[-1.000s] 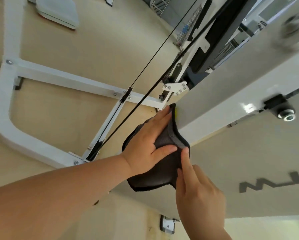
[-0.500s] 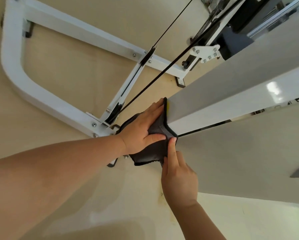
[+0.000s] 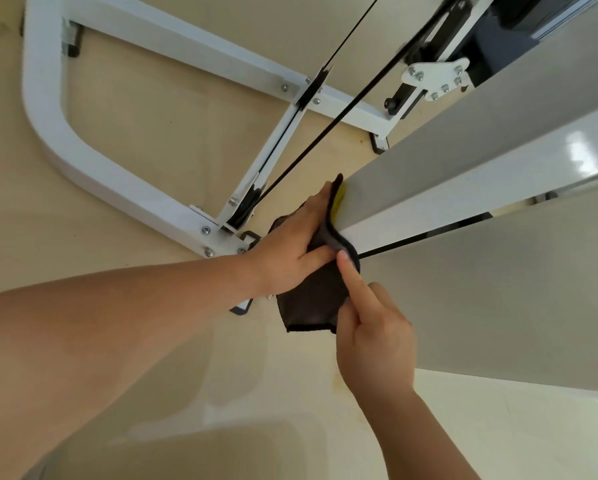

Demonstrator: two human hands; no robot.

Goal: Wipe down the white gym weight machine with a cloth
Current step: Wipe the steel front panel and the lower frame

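We found the dark cloth (image 3: 311,303) wrapped round the near corner of the white machine's upright post (image 3: 429,188), its hem following that edge and a strip of yellow underside showing at the top. The left hand (image 3: 292,251) lay flat over the cloth on the post's left face, fingers straight and pressed together, thumb stretched toward the corner. The right hand (image 3: 373,337) came up from below with 1 finger, the index, straight and its tip pressing the hem at the corner, just beside the left thumb. Its other fingers were folded, and we could not tell whether they gripped the cloth's lower part, which passed behind them. The cloth's bottom edge hung free over the beige floor (image 3: 152,126).

From the hands the post ran up and to the right, bare and glossy. A narrow dark gap parted it from the grey side panel (image 3: 498,289), starting right at the cloth. On the left the room was tighter: the curved white base frame (image 3: 93,168) and its bolted joint sat near the left wrist, and 2 black cables (image 3: 325,143) slanted down close behind the left fingers.
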